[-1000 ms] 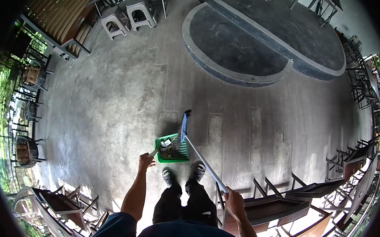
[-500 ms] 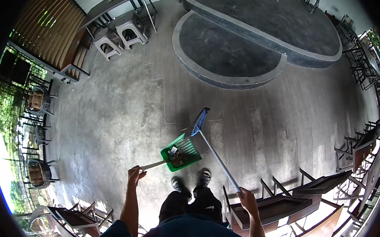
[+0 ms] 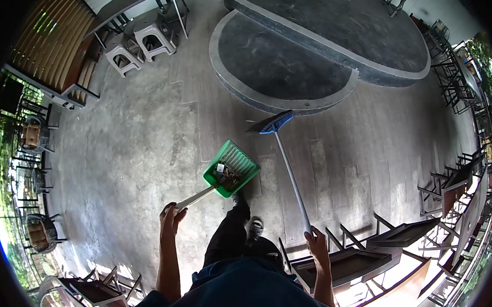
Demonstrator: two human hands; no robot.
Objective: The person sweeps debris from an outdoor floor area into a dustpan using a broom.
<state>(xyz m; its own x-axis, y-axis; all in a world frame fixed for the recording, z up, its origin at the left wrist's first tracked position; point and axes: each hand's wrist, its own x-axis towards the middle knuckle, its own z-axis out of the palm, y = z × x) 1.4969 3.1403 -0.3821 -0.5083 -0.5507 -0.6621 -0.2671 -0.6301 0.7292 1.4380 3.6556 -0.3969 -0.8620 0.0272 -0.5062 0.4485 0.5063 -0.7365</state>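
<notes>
My left hand (image 3: 172, 215) is closed round the pale handle of a green dustpan (image 3: 240, 156), whose open edge points up and to the right. Small debris and a white scrap (image 3: 221, 168) lie in the pan. My right hand (image 3: 316, 243) grips the grey handle of a broom (image 3: 293, 178). The broom's blue head with dark bristles (image 3: 276, 123) is beyond the pan, close to the curved step.
A low rounded step (image 3: 278, 72) adjoins a raised platform (image 3: 341, 30) ahead. Grey plastic stools (image 3: 153, 40) stand at the upper left. Dark chairs (image 3: 351, 264) are at the lower right, and wicker-like seats (image 3: 40, 233) line the left side.
The broom head has swung forward, away from the pan and nearer the step. The dustpan has moved up and tilted a little. One foot has stepped forward beside the pan.
</notes>
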